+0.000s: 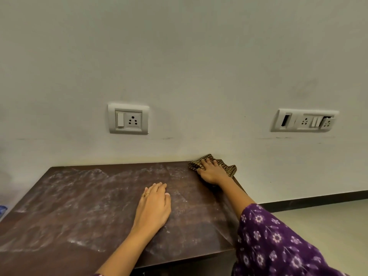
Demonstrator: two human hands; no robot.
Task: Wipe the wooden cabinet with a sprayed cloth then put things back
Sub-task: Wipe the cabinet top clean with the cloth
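Observation:
The dark wooden cabinet top (pixel 89 212) fills the lower left and shows whitish streaks of dust or spray. At its far right corner, against the wall, lies a brown checked cloth (pixel 229 169). My right hand (pixel 211 172) presses flat on that cloth with its fingers stretched out. My left hand (pixel 154 206) rests palm down on the middle of the cabinet top, fingers straight, a ring on one finger. Part of the cloth is hidden under my right hand.
A pale wall rises directly behind the cabinet with a socket plate (pixel 128 118) above its middle and a wider switch plate (pixel 304 120) to the right. Beige floor (pixel 328 222) and a dark skirting lie right of the cabinet. Something blue (pixel 3 210) shows at the left edge.

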